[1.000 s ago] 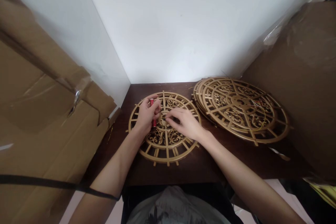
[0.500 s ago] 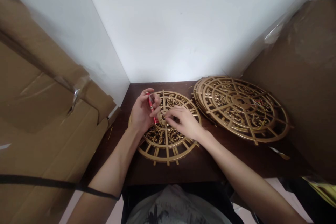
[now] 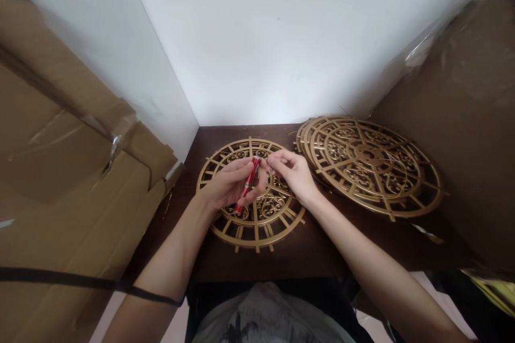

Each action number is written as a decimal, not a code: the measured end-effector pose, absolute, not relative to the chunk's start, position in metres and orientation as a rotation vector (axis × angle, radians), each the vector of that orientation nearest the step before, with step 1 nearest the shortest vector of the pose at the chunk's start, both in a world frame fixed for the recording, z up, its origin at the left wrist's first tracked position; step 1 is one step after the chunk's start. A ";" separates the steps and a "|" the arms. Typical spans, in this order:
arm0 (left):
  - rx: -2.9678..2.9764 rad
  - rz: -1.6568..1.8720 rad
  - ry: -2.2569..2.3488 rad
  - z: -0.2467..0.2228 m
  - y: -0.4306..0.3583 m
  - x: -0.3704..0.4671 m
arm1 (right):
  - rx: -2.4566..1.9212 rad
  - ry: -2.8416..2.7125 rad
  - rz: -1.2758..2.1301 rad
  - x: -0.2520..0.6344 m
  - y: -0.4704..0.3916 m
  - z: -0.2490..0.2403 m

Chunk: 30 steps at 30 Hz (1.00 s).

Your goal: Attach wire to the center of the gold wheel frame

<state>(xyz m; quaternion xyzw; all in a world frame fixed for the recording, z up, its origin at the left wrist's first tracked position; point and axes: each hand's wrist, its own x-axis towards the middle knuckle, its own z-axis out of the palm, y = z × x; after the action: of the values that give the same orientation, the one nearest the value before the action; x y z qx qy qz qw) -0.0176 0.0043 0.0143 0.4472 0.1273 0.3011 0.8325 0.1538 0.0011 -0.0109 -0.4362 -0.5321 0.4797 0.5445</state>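
Observation:
Over the middle of a round golden openwork disc (image 3: 257, 244), shaped like a clock face with scrolls, both hands meet. My left hand (image 3: 237, 182) is closed around a slim red pen-like tool (image 3: 247, 188) with silver bands, held slanted. Close beside its tip, my right hand (image 3: 292, 171) pinches with thumb and forefinger. Whatever lies in that pinch is too small to make out. The disc lies flat on the dark wooden table (image 3: 317, 257).
At the right lies a stack of similar golden discs (image 3: 368, 155), with thin wire on top. A small knife-like tool (image 3: 427, 233) rests near the table's right front. Cardboard (image 3: 68, 182) stands at the left, more cardboard (image 3: 450, 134) at the right, and a white wall (image 3: 277, 37) behind.
My left hand has turned and moved right with the red tool, toward the right hand. My right hand has risen from the disc's centre and shifted slightly right and away from me.

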 end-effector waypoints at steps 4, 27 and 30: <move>0.999 0.754 0.461 0.005 0.012 -0.006 | -0.997 -1.212 1.215 0.153 0.000 -0.005; 1.024 1.166 0.706 -0.006 0.015 0.002 | -1.076 -1.402 1.139 0.156 0.002 -0.010; 1.039 1.145 0.705 -0.007 0.015 0.002 | -1.075 -1.404 1.166 0.155 0.001 -0.009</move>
<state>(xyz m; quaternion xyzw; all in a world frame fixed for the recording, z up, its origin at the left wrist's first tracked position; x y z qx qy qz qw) 0.0021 0.0148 -0.0066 0.4594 0.3116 0.5061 0.6601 0.1547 0.0011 -0.0088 -0.4424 -0.5781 0.4798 0.4897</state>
